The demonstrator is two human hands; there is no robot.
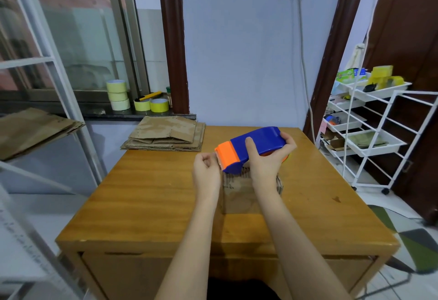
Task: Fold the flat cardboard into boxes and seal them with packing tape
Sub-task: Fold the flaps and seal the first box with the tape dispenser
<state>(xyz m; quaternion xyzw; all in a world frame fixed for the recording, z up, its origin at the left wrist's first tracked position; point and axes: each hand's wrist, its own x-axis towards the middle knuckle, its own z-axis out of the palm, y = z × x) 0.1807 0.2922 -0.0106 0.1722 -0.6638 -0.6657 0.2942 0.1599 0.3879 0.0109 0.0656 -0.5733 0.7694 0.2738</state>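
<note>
Left grip: left hand, fingers curled, pinching at the dispenser's orange end; tape itself too faint to make out.
Right grip: right hand wraps the blue tape dispenser.
Hidden: cardboard box beneath both grips on the tabletop, partly covered.
Far left: flat cardboard stack.

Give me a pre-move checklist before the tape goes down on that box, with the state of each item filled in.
1. Tape dispenser firmly held: ok, the right hand grips its blue body.
2. Tape end pulled free: cannot tell, the left hand pinches at the orange blade end, but the tape itself is not visible.
3. Cardboard box under the dispenser: ok, it stands on the table directly below.
4. Box flaps closed flat: cannot tell, hands and arms cover most of the top.
5. Box held steady: not ok, neither hand touches it.
6. Flat cardboard stack out of the way: ok, at the far left corner.
</note>
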